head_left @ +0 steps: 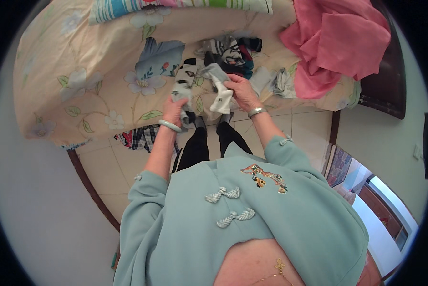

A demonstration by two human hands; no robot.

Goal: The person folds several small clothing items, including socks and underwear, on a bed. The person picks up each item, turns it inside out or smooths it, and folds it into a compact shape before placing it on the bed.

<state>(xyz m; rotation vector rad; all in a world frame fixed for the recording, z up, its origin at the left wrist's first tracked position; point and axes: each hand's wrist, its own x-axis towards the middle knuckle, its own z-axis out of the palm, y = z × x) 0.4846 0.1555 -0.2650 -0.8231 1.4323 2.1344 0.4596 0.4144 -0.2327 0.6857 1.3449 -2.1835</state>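
Observation:
Over the near edge of a bed, my left hand (172, 111) is closed around a white-and-grey sock (182, 88) with black patches. Its upper end reaches toward the bedspread, and its lower part hangs beside my palm. My right hand (243, 92) pinches a white sock with a grey section (221, 100) between thumb and fingers. Just beyond the two hands lies a jumbled pile of dark, grey and patterned socks (233, 55). To the right of my right hand rest some pale grey and white crumpled pieces (272, 82), perhaps socks too.
A flowered peach bedspread (107, 90) covers the bed. On it lie a blue-grey cloth (160, 58), a bunched pink cloth (345, 43) and a striped pillow (180, 4). A dark wooden bed end (384, 90) stands at right. Plaid cloth (145, 139) shows low beside the bed.

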